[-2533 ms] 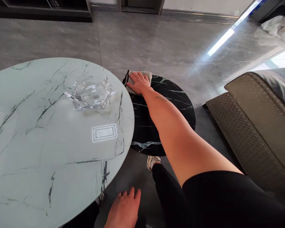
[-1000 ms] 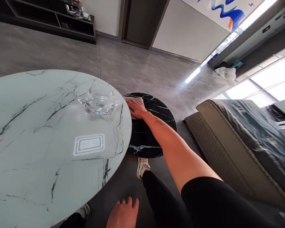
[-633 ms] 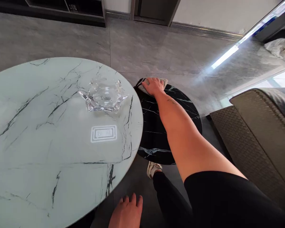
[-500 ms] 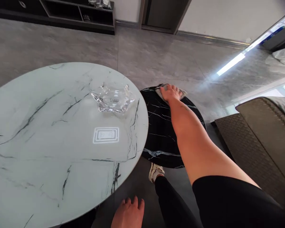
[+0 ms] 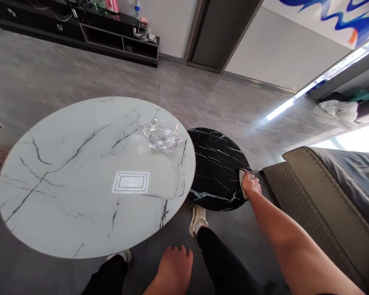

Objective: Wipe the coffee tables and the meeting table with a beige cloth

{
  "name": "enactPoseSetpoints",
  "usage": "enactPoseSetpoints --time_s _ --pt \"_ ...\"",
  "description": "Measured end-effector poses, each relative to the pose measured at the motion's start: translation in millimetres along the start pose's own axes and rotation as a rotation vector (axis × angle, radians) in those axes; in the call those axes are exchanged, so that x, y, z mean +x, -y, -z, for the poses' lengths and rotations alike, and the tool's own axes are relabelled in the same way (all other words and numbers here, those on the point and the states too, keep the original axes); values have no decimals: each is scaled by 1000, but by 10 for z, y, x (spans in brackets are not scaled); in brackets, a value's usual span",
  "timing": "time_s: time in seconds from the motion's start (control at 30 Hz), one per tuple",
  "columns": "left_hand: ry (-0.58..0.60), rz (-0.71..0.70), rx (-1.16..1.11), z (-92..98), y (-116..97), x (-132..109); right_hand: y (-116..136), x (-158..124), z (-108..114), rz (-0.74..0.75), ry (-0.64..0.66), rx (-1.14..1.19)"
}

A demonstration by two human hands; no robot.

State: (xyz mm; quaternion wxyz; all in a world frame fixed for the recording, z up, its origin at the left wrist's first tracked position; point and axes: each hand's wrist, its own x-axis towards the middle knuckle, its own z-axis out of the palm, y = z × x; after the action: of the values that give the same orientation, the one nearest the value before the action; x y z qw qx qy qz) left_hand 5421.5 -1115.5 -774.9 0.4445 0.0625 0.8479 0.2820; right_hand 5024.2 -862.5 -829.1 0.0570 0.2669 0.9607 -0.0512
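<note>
- At the right edge of the black table (image 5: 218, 162), the right hand (image 5: 252, 186) has its fingers closed around a light cloth (image 5: 242, 181).
- Good work here would probably mean even pressure along that rim, cloth kept flat, no loose fold trailing over the side.
- Below the near edge of the white table (image 5: 76, 192), the left hand (image 5: 176, 266) looks apart from both tops; its palm is hidden, so I cannot tell how tightly the fingers curl.
- The white table covers the black one's left edge; the cloth's underside is out of sight too.
- Near the white table's right edge, glints blur the clear glass dish's (image 5: 164, 138) outline.
</note>
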Motion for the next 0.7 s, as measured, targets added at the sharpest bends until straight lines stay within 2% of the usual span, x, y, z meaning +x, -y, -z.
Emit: enactPoseSetpoints --time_s 0.07,0.17,0.27,0.33,0.4,0.5,0.6,0.67,0.7 --pt "-33 -6 22 -16 10 -41 -34 -160 -46 -27 -2 24" --pt "-66 -13 23 -46 39 -99 84 -276 -47 -17 -35 33" --pt "-71 -21 -2 -123 61 -138 418 -224 -6 56 -55 12" --pt "-49 -16 -31 -210 74 -134 775 -115 0 167 -47 -10" --pt "-11 -10 -74 -306 95 -96 1236 7 -35 335 -20 -29" --pt "70 -45 -137 -383 162 3 2037 129 -164 666 30 -47" --pt "132 -20 -158 -303 243 102 2771 170 -336 987 72 -56" --pt "180 46 -149 -186 264 154 3116 199 -438 1302 57 -59" --pt "211 75 -139 -127 258 179 3231 219 -479 1392 57 -69"
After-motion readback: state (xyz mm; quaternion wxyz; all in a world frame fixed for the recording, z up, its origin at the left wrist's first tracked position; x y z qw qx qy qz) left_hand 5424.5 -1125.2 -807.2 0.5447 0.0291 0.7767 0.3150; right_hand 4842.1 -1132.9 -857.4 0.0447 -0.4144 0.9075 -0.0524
